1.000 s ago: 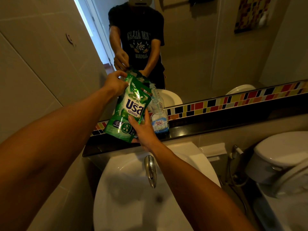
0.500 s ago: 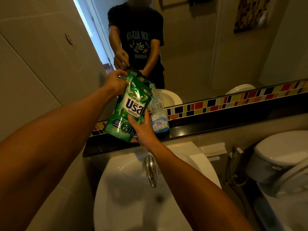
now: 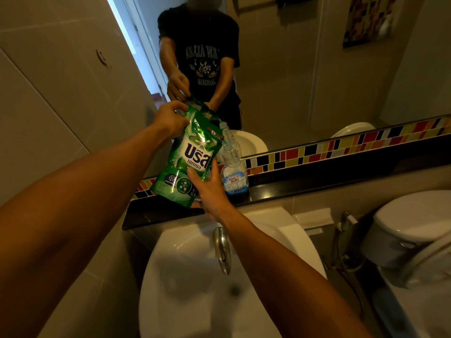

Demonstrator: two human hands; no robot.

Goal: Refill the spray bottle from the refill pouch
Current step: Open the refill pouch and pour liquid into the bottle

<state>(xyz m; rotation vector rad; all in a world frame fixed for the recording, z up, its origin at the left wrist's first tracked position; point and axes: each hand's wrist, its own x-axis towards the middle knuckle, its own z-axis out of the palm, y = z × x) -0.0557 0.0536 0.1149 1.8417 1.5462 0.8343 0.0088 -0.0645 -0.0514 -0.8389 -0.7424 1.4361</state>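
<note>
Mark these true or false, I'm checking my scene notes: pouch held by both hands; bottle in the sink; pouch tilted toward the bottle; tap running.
1. Both hands hold the green pouch: true, left hand at top, right hand at bottom.
2. The spray bottle sits in the sink: false, it stands on the dark ledge.
3. The pouch tilts toward the bottle: true.
4. The tap is running: false, no water shows.
</note>
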